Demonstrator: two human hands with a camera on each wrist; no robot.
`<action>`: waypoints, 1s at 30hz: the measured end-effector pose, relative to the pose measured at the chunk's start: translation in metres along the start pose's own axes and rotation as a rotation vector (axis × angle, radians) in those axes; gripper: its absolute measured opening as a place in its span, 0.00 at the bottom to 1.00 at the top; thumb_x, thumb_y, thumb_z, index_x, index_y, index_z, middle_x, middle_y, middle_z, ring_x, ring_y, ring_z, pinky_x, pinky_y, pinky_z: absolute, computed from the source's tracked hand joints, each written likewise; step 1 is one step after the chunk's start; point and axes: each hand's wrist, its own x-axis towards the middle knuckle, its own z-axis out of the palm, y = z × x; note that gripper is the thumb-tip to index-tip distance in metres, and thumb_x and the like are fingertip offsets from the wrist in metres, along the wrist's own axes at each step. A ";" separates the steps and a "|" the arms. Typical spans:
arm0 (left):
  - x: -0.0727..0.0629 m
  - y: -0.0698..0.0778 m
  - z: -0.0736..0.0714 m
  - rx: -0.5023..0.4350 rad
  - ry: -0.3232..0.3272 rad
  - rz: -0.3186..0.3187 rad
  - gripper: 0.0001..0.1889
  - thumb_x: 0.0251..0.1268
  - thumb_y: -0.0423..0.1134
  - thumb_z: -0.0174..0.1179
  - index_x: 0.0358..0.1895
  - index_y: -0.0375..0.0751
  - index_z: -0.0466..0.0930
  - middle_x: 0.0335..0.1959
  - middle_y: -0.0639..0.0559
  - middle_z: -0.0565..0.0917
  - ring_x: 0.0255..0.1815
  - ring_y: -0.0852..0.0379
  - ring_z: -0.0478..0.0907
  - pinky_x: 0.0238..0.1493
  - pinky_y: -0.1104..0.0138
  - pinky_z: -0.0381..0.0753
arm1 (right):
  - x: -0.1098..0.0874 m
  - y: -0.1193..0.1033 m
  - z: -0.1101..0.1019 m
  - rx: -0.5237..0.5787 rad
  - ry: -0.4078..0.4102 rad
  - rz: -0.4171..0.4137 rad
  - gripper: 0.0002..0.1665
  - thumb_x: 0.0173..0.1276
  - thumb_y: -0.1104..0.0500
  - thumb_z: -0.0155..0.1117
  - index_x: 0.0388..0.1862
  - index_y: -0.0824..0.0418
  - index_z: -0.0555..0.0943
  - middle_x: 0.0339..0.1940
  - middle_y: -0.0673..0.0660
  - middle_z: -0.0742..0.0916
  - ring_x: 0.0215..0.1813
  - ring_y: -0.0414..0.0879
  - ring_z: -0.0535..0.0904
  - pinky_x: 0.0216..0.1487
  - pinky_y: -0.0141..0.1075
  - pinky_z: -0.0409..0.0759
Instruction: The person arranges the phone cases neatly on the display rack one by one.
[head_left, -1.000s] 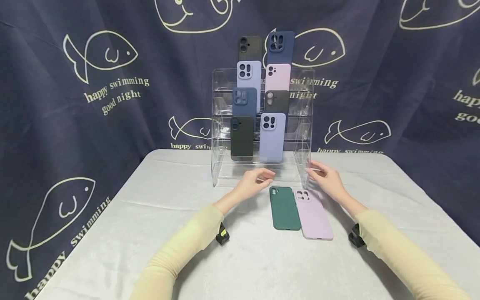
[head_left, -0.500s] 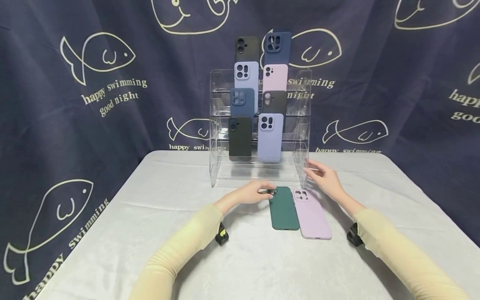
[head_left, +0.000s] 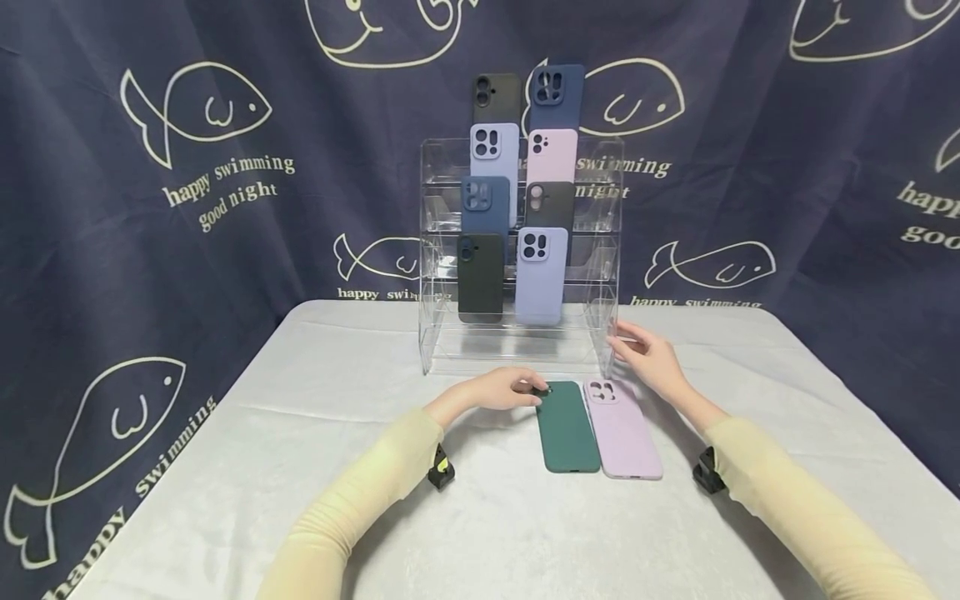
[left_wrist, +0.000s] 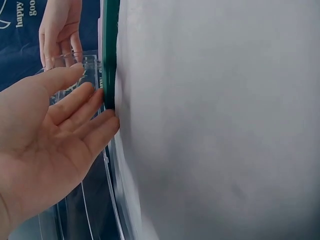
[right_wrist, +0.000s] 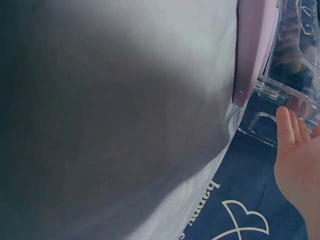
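A dark green phone case [head_left: 567, 429] lies flat on the table. The left hand [head_left: 504, 388] touches its far left corner; in the left wrist view the fingers are loosely extended, with fingertips against the end of the green case [left_wrist: 109, 55]. Beside it, to the right, lies a lilac phone case [head_left: 627, 435] with a large camera cutout. Behind both stands a clear tiered display stand [head_left: 429, 329]. Its lower right side panel is touched by the right hand [head_left: 651, 360], whose fingers look fairly straight in the right wrist view.
The stand holds two columns of phone cases, among them a black case [head_left: 480, 283] and a periwinkle case [head_left: 541, 287] at the front. A pale cloth covers the table [head_left: 480, 533]. A navy curtain [head_left: 247, 275] with fish drawings hangs behind.
My left hand has come down from in front of the stand onto the green case's far end. The green case has slid slightly toward me. My right hand stays at the stand's side.
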 end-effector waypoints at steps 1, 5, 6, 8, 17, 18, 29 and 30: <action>0.000 0.000 0.000 -0.001 -0.004 -0.002 0.17 0.67 0.41 0.56 0.57 0.43 0.76 0.59 0.49 0.78 0.61 0.50 0.74 0.66 0.66 0.70 | 0.001 0.005 0.000 0.001 0.003 0.000 0.28 0.67 0.63 0.59 0.62 0.76 0.68 0.55 0.77 0.77 0.37 0.21 0.79 0.44 0.34 0.83; -0.001 -0.001 -0.001 -0.018 -0.018 -0.014 0.15 0.66 0.42 0.57 0.55 0.45 0.78 0.58 0.51 0.78 0.61 0.51 0.75 0.65 0.68 0.70 | 0.004 0.018 -0.001 0.007 0.006 -0.004 0.29 0.68 0.61 0.59 0.63 0.74 0.68 0.56 0.75 0.77 0.38 0.22 0.79 0.44 0.30 0.83; -0.002 -0.002 -0.001 -0.024 -0.023 -0.015 0.15 0.66 0.41 0.57 0.54 0.44 0.78 0.58 0.50 0.79 0.60 0.52 0.75 0.65 0.68 0.70 | 0.004 0.019 -0.001 0.007 0.008 -0.004 0.29 0.68 0.60 0.60 0.64 0.74 0.68 0.57 0.75 0.77 0.38 0.22 0.79 0.44 0.30 0.83; -0.002 -0.002 -0.001 -0.037 -0.031 -0.012 0.15 0.66 0.41 0.58 0.53 0.43 0.79 0.57 0.50 0.79 0.60 0.52 0.75 0.65 0.69 0.71 | 0.004 0.019 -0.001 0.010 0.009 -0.005 0.29 0.68 0.60 0.60 0.63 0.73 0.68 0.57 0.75 0.77 0.38 0.22 0.79 0.43 0.28 0.83; -0.002 0.001 -0.002 -0.078 -0.004 -0.028 0.13 0.66 0.37 0.57 0.52 0.40 0.79 0.54 0.48 0.81 0.59 0.50 0.76 0.64 0.66 0.72 | -0.006 -0.017 -0.001 -0.018 0.002 -0.004 0.27 0.67 0.65 0.58 0.61 0.78 0.67 0.54 0.78 0.77 0.37 0.21 0.78 0.42 0.27 0.83; -0.001 0.001 -0.002 -0.082 0.006 -0.036 0.14 0.66 0.36 0.56 0.54 0.39 0.79 0.55 0.48 0.81 0.59 0.50 0.76 0.64 0.65 0.72 | -0.007 -0.019 -0.001 -0.018 0.003 -0.006 0.27 0.67 0.65 0.58 0.61 0.79 0.67 0.54 0.78 0.77 0.37 0.20 0.78 0.42 0.25 0.83; 0.000 0.000 0.001 -0.071 0.019 -0.042 0.19 0.65 0.36 0.57 0.58 0.33 0.75 0.55 0.44 0.81 0.57 0.49 0.77 0.61 0.68 0.75 | -0.006 -0.018 0.001 -0.003 0.003 -0.006 0.27 0.67 0.65 0.58 0.61 0.78 0.67 0.54 0.78 0.76 0.36 0.20 0.78 0.41 0.22 0.82; 0.000 0.000 0.001 -0.077 0.018 -0.044 0.19 0.65 0.36 0.58 0.57 0.33 0.75 0.54 0.43 0.81 0.56 0.49 0.77 0.60 0.68 0.75 | -0.006 -0.018 0.001 -0.003 0.002 -0.005 0.27 0.68 0.65 0.58 0.61 0.78 0.67 0.54 0.78 0.77 0.36 0.20 0.78 0.41 0.23 0.82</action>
